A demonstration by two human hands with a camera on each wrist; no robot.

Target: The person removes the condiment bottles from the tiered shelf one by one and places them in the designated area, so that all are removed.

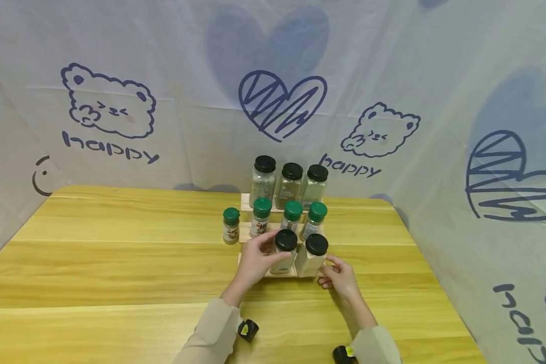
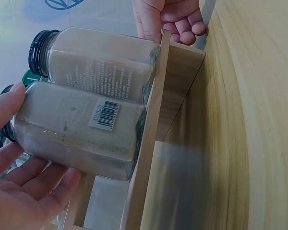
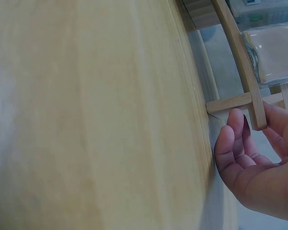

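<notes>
A three-tier wooden spice rack holds jars on each step. My left hand grips a clear, black-lidded jar of pale powder on the lowest step, thumb in front. In the left wrist view this jar shows a barcode label, with fingers along its side and thumb near the lid. Right beside it stands a second black-lidded powder jar. My right hand holds the right end of the lowest step; in the right wrist view its fingers curl under the rack's end.
Green-capped spice bottles line the middle step, and taller black-lidded jars the top one. Another green-capped bottle stands on the wooden table left of the rack. A printed cloth hangs behind.
</notes>
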